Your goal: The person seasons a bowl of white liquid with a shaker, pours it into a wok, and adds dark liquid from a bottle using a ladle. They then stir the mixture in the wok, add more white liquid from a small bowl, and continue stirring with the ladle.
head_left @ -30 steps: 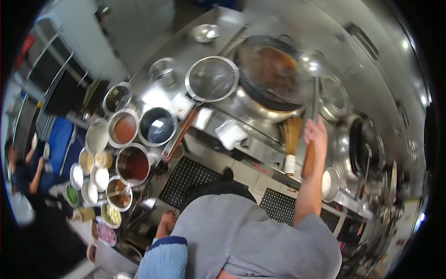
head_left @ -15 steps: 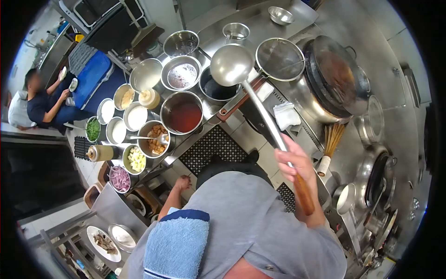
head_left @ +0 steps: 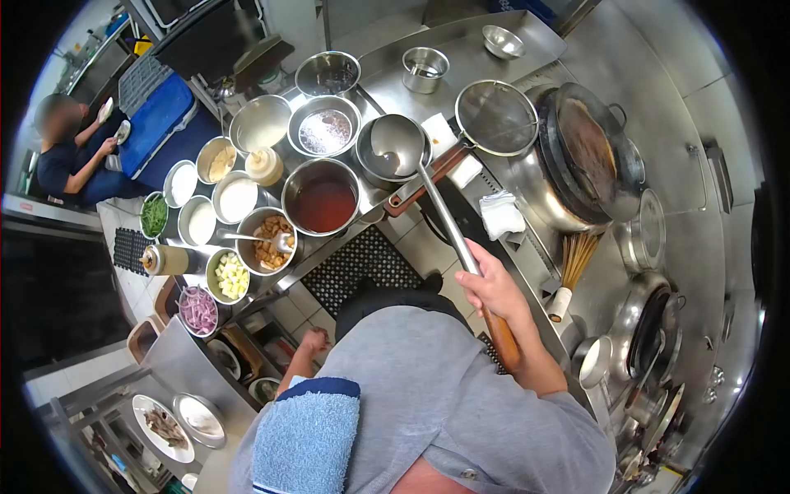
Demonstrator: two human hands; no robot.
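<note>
A long steel ladle with a wooden lower handle is held in my right hand, its fingers wrapped round the shaft. The ladle's bowl is over the pot of dark liquid, covering part of it. My left hand hangs low beside my body, holding no visible thing, its fingers curled and small in view. Left of the ladle stands a pot of red liquid. Nearby are a bowl of browned chunks with a spoon and a steel bowl of speckled liquid.
A round strainer lies beside a large wok on the right. A bamboo brush and a white cloth are near its front. Bowls of chopped food stand left. A person sits far left.
The ladle's bowl has gone down into or over the dark pot, and my right hand has moved left with it. The view has shifted slightly.
</note>
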